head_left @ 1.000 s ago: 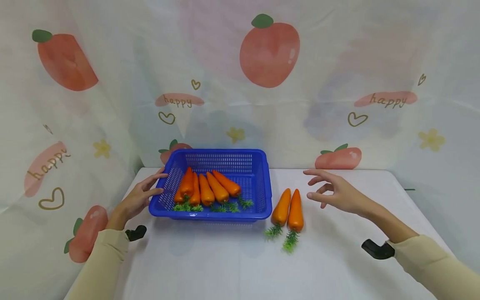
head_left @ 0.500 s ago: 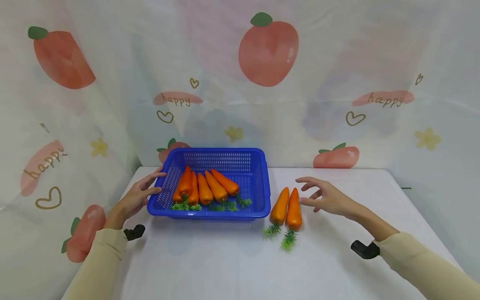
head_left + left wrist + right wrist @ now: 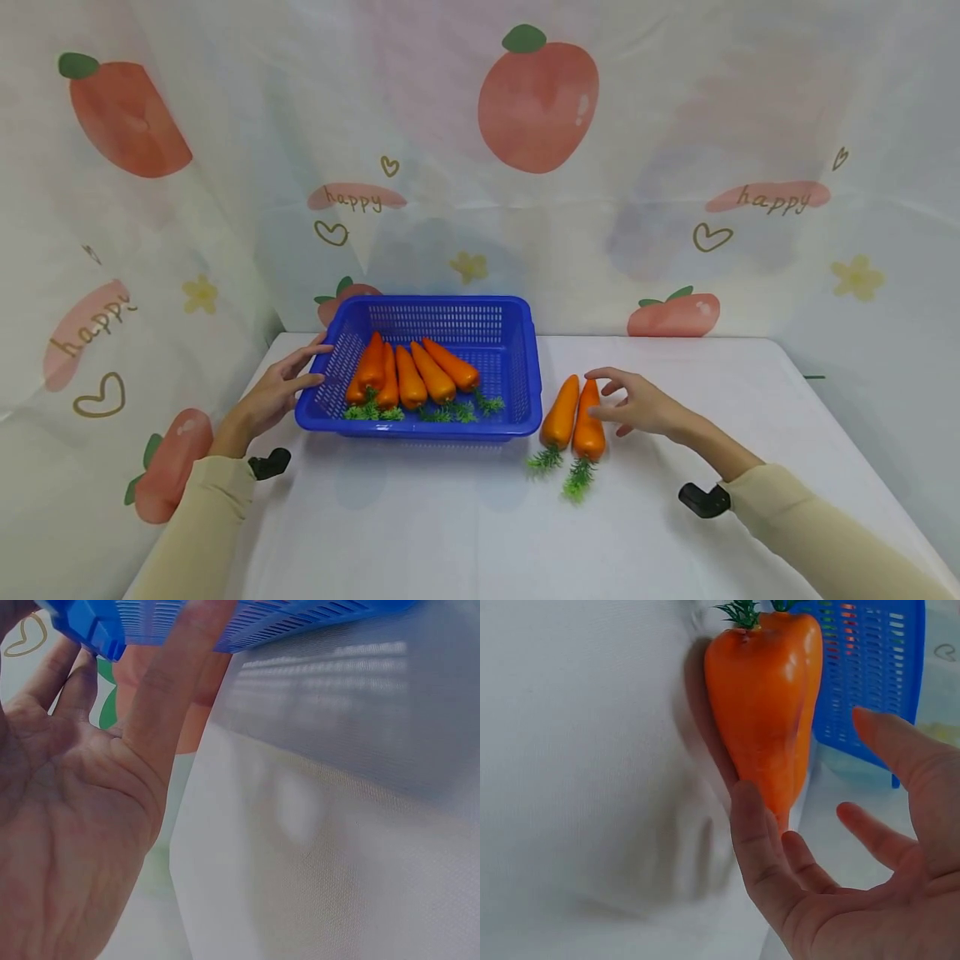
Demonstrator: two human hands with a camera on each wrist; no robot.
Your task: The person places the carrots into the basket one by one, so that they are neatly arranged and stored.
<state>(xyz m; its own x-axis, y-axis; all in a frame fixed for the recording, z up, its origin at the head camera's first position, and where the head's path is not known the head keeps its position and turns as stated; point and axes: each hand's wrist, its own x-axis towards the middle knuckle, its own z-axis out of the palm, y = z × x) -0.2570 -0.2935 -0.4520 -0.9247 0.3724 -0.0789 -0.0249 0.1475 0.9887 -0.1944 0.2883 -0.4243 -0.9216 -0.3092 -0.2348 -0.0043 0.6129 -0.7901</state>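
My left hand [image 3: 273, 396] is at the left side of a blue plastic basket [image 3: 420, 430], fingertips and thumb touching its rim, fingers fairly straight. The left wrist view shows this hand [image 3: 82, 780] below the basket wall [image 3: 292, 621]. Several orange carrots [image 3: 411, 379] with green tops lie in the basket. My right hand [image 3: 641, 406] is over the tip of the right-hand carrot [image 3: 588, 437], fingers spread and loosely bent. In the right wrist view, the thumb and fingers stand apart around the narrow end of this carrot [image 3: 754, 697]. Another carrot [image 3: 559, 421] lies beside it, to the left.
A white table [image 3: 480, 525] bears the basket and the two loose carrots. Behind it and on the left hang patterned white cloth walls [image 3: 660, 117]. Black wrist mounts [image 3: 703, 500] stick out below both sleeves.
My right hand has moved left and slightly down, from beside the loose carrots to over the tip of the right-hand one. The left hand, basket and carrots keep their places.
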